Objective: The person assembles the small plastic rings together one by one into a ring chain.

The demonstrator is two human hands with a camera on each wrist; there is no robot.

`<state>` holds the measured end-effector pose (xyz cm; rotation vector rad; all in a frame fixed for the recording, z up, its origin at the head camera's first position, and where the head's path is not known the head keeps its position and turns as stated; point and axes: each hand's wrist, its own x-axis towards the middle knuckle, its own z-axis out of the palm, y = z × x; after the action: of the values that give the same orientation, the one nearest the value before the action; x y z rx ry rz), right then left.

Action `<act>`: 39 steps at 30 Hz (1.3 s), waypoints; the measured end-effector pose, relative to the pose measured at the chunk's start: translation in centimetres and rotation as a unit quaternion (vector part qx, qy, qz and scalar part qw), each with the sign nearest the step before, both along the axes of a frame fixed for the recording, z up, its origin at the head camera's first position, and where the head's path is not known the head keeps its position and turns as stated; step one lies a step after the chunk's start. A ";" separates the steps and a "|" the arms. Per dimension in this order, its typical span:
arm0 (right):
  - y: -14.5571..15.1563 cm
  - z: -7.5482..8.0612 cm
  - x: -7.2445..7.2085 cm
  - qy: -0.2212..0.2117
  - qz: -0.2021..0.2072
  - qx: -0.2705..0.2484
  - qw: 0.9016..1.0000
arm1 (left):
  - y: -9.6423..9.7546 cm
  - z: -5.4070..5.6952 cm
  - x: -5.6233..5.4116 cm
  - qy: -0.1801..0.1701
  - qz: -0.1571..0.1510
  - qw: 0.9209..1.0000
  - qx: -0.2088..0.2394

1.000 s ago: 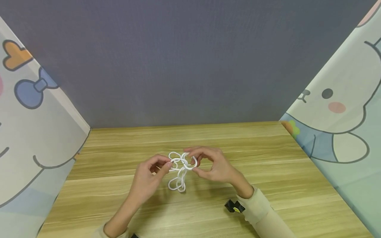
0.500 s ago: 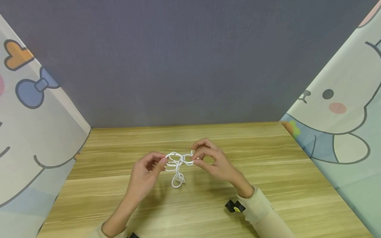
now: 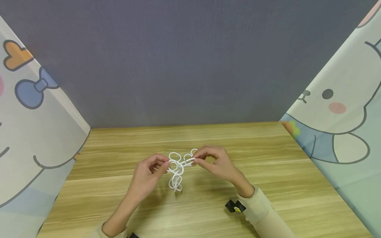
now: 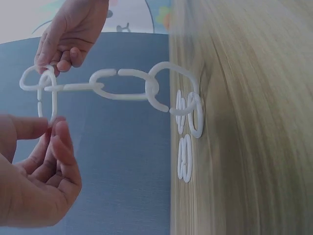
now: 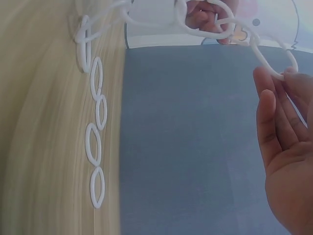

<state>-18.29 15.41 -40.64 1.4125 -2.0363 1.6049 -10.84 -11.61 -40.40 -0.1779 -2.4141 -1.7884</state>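
Observation:
My left hand (image 3: 148,177) pinches a white plastic chain link (image 4: 55,105) between thumb and fingers. Opposite it, my right hand (image 3: 217,165) grips another white link (image 5: 264,59) by its edge. The links meet between the two hands; whether each is hooked through the other I cannot tell. Several joined links form a chain (image 4: 122,96) that runs from the hands down to the wooden table, and small gaps show in some of them. In the head view the chain's lower part (image 3: 172,181) hangs nearer the body, its links overlapping.
Loose white links (image 5: 88,142) lie in a row on the wooden table (image 3: 125,142). A grey panel (image 3: 190,66) stands behind, with cartoon-printed panels at both sides. A small black device (image 3: 235,206) sits by the right sleeve.
My left hand has shifted slightly right since half a second ago. The right fingers have come closer together on their link, and the links between the hands have turned. The hanging chain has swung.

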 end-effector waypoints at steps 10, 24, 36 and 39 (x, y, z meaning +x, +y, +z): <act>-0.2 0.3 0.6 -0.054 -0.002 -0.011 0.998 | -0.1 -0.4 0.0 -0.018 -0.067 0.996 -0.064; -1.0 -0.2 1.1 -0.081 -0.039 -0.027 0.996 | 0.4 -0.2 0.6 0.095 -0.074 0.993 0.010; -1.3 -0.6 1.0 -0.108 -0.061 0.007 0.992 | 0.5 0.0 0.7 0.080 -0.024 0.996 0.015; -0.9 -0.9 0.4 -0.107 -0.078 0.005 0.991 | 0.4 0.0 0.6 0.085 -0.025 0.996 0.017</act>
<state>-17.85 14.48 -41.50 1.0921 -2.2126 1.7441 -10.26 -11.22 -40.40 -0.3734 -2.2792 -1.7553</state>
